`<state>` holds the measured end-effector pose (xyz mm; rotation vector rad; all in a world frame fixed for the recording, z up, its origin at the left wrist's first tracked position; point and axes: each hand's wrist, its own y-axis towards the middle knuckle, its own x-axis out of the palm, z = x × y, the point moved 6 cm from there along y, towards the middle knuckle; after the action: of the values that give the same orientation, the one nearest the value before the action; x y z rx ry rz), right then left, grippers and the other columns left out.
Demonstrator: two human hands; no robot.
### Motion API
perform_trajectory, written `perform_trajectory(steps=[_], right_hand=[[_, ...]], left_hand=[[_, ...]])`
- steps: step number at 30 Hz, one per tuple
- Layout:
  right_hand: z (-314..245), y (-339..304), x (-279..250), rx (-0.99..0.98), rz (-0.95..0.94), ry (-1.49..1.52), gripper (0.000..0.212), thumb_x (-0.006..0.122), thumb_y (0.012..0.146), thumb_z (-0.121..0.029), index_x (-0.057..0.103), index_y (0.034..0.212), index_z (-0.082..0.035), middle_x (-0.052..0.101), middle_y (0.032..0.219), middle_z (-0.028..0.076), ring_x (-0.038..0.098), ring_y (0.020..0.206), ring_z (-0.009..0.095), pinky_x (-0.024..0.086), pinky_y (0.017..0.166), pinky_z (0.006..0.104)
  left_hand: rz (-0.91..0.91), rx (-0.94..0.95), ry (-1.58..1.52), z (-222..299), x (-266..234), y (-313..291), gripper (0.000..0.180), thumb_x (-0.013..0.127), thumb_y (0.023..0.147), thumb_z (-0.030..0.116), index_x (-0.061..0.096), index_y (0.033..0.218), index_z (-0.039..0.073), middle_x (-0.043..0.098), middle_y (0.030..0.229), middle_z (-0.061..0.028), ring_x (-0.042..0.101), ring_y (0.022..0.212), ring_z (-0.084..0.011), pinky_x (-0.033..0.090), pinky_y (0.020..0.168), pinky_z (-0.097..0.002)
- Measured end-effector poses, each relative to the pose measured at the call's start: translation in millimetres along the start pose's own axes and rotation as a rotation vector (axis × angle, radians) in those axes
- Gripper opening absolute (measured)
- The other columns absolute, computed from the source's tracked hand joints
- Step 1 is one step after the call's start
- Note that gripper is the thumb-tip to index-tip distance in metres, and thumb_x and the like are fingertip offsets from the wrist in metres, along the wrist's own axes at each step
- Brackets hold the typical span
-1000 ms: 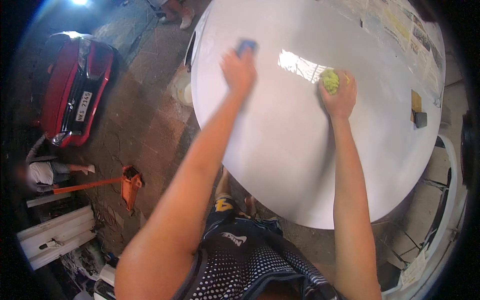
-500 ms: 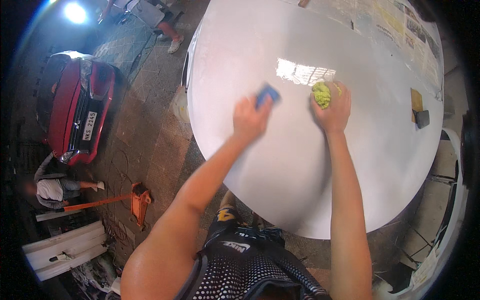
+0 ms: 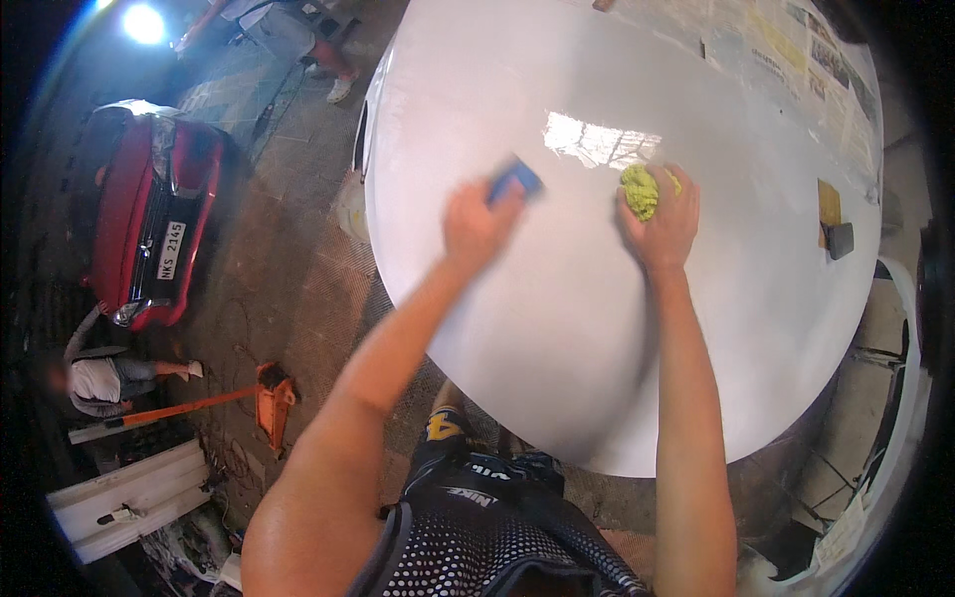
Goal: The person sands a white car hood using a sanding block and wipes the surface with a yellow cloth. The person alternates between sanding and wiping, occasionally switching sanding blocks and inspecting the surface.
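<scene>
A broad white car panel [image 3: 557, 328], smooth and glossy, spreads out in front of me. My left hand [image 3: 479, 221] grips a blue block [image 3: 514, 182] that lies against the panel left of the bright window reflection; the hand is slightly blurred. Farther right, my right hand [image 3: 665, 214] is closed around a crumpled yellow-green cloth [image 3: 639, 192], pressed to the panel just below that reflection. Toward the panel's right side rest a tan sheet [image 3: 828, 204] and a dark grey block [image 3: 840, 240].
Newspaper masking [image 3: 796, 60] covers the far right part. On the left are a red car [image 3: 154, 214], an orange floor jack [image 3: 272, 400] and a white panel [image 3: 129, 497]. One person [image 3: 99, 378] is beside the car, another [image 3: 288, 40] at the top. A white curved part [image 3: 900, 428] stands right.
My left hand and the blue block have shifted a little to the left over the panel. My right hand stays nearly in place on the cloth.
</scene>
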<state>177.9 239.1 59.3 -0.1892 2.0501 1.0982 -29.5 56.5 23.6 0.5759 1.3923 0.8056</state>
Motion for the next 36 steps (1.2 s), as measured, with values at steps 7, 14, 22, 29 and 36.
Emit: perform_trajectory(steps=[7, 14, 22, 29, 36], right_hand=[[-8.6, 3.6, 7.8, -0.041, 0.012, 0.049, 0.056, 0.083, 0.077, -0.038, 0.060, 0.125, -0.020, 0.054, 0.132, 0.009, 0.057, 0.120, 0.032, 0.039, 0.110, 0.0631], [-8.1, 2.4, -3.0, -0.025, 0.022, 0.013, 0.056, 0.083, 0.077, -0.037, 0.060, 0.125, -0.019, 0.054, 0.132, 0.008, 0.058, 0.118, 0.032, 0.040, 0.110, 0.0627], [0.1, -0.9, 0.2, 0.018, -0.010, -0.004, 0.056, 0.084, 0.076, -0.036, 0.060, 0.124, -0.019, 0.054, 0.132, 0.008, 0.060, 0.116, 0.031, 0.039, 0.112, 0.0627], [-22.2, 4.4, 0.3, -0.039, 0.032, 0.042, 0.056, 0.084, 0.076, -0.037, 0.061, 0.123, -0.018, 0.054, 0.132, 0.008, 0.060, 0.116, 0.031, 0.040, 0.111, 0.0630], [0.4, 0.7, -0.4, 0.008, -0.001, -0.005, 0.055, 0.083, 0.077, -0.037, 0.061, 0.123, -0.018, 0.054, 0.131, 0.009, 0.059, 0.117, 0.032, 0.041, 0.109, 0.0644]], left_hand=[[-0.032, -0.436, 0.395, -99.0, 38.1, 62.8, 0.026, 0.069, 0.094, 0.034, 0.075, 0.110, 0.015, 0.060, 0.091, -0.0180, 0.060, 0.086, -0.0370, 0.048, 0.069, -0.0496], [-0.078, -0.230, 0.151, -79.2, 37.8, 62.4, 0.021, 0.071, 0.092, 0.028, 0.075, 0.111, 0.020, 0.058, 0.088, -0.0175, 0.058, 0.079, -0.0358, 0.047, 0.065, -0.0500], [-0.174, -0.422, 0.096, -27.3, 74.6, 40.0, 0.022, 0.068, 0.095, 0.028, 0.073, 0.107, 0.011, 0.060, 0.090, -0.0194, 0.060, 0.084, -0.0382, 0.048, 0.068, -0.0518], [-0.118, -0.354, 0.353, -161.9, 35.8, 106.5, 0.022, 0.065, 0.095, 0.031, 0.072, 0.110, 0.016, 0.060, 0.097, -0.0175, 0.059, 0.091, -0.0372, 0.048, 0.077, -0.0495], [-0.087, -0.315, 0.178, -44.5, 44.4, 26.3, 0.023, 0.069, 0.094, 0.031, 0.075, 0.108, 0.014, 0.060, 0.089, -0.0180, 0.060, 0.083, -0.0370, 0.048, 0.068, -0.0489]])
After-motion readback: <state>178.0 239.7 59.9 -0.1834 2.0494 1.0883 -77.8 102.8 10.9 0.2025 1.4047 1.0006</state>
